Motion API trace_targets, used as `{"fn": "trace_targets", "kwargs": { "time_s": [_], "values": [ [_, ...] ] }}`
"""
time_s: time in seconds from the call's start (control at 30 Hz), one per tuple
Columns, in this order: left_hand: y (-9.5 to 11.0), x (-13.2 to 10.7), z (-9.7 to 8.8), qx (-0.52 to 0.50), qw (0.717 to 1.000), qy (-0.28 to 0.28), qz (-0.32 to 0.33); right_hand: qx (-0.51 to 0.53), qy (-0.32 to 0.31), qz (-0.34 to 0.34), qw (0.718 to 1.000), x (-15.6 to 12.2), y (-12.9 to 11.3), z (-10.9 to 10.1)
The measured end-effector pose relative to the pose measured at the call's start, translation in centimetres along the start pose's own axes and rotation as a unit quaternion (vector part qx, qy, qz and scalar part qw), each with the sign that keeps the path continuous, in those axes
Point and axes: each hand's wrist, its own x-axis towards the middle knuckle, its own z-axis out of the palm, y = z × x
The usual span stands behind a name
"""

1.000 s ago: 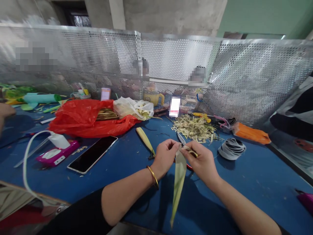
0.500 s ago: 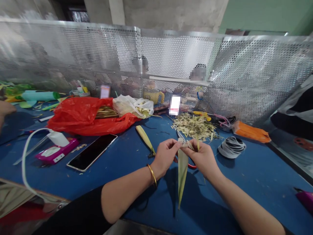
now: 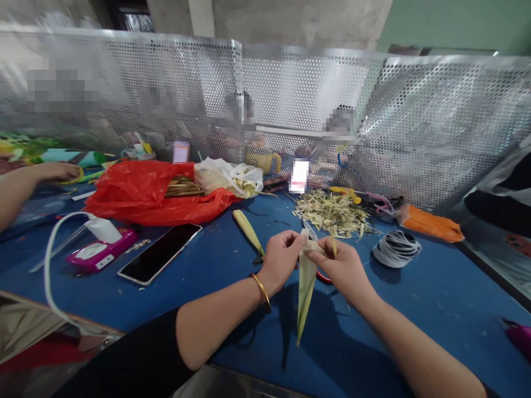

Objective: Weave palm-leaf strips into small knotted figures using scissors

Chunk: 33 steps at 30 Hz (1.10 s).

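Note:
A pale green dried leaf strip hangs point-down between my hands. My left hand pinches its upper end from the left. From the right, the fingers of my right hand are closed on the same end, where the strip looks folded. Under the hands lies a pair of scissors with red handles, partly hidden. Left of my left hand rests a yellow-green husk piece with a dark tip. A heap of leaf clippings lies just beyond my hands.
A white cord spool and an orange packet lie to the right. At left are a phone, a purple power strip and a red plastic bag. Another person's hand works at far left, before a perforated metal screen.
The leaf strip's top has shifted in my fingers and its lower tip has swung slightly left. The other person's hand has reached further in from the left.

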Motion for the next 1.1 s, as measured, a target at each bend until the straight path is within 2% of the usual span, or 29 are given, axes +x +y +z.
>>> {"fn": "trace_targets", "kwargs": {
  "time_s": [0.2, 0.4, 0.6, 0.67, 0.8, 1.0, 1.1],
  "values": [
    [0.0, -0.3, 0.4, -0.019, 0.999, -0.039, -0.029, -0.028, 0.033, -0.015, 0.999, -0.1, 0.1, -0.1],
    [-0.1, -0.2, 0.2, -0.026, 0.998, -0.037, -0.034, -0.131, 0.045, -0.136, 0.981, -1.0, -1.1, -0.3],
    [-0.2, 0.2, -0.2, 0.023, 1.000, -0.003, 0.008, -0.059, 0.006, -0.028, 0.998, -0.2, 0.0, 0.0],
    [-0.2, 0.2, -0.1, 0.017, 1.000, -0.005, 0.007, -0.030, -0.003, -0.011, 0.999, 0.0, 0.4, 0.0],
    [-0.3, -0.1, 0.2, 0.007, 0.999, -0.025, -0.019, -0.046, 0.030, -0.022, 0.998, -0.2, 0.2, 0.0],
    [-0.4, -0.1, 0.1, -0.013, 0.999, -0.026, -0.021, -0.128, 0.042, -0.108, 0.985, -1.1, -1.2, -0.1],
    [-0.5, 0.2, -0.2, 0.008, 1.000, -0.013, -0.006, -0.109, 0.032, -0.065, 0.991, -1.0, -1.0, 0.0]
  ]
}}
